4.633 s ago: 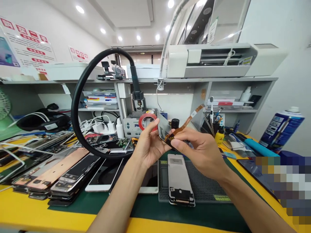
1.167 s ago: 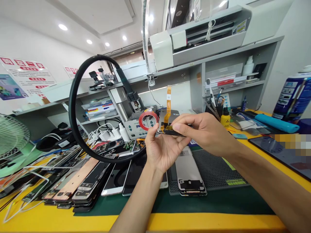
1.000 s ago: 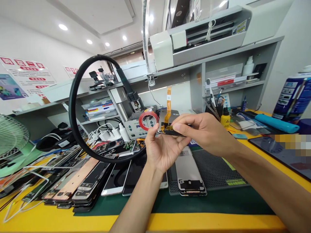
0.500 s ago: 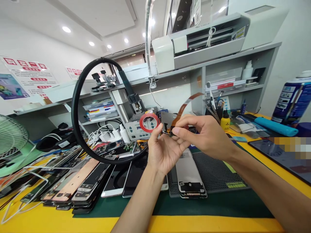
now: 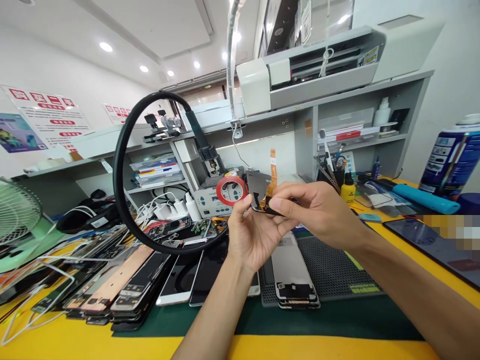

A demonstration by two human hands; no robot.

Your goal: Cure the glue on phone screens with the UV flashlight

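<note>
My left hand is closed around the lower edge of a phone screen, its grey back facing me. An orange flex cable stands up from that screen, nearly upright. With thumb and forefinger, my right hand pinches at the cable's lower part, by the bottom edge of the screen. Fingers hide the exact pinch point. Below my hands, a small stack of phone screens lies on a dark perforated mat.
Left of my forearm are white and black phones and piles of phone parts. A black hose loops before a soldering station. Red tape roll stands behind my left thumb. A yellow bottle and a tablet sit right.
The flex cable has swung from leaning right to nearly upright. My right hand has shifted slightly, still pinching; the left hand keeps its hold on the screen.
</note>
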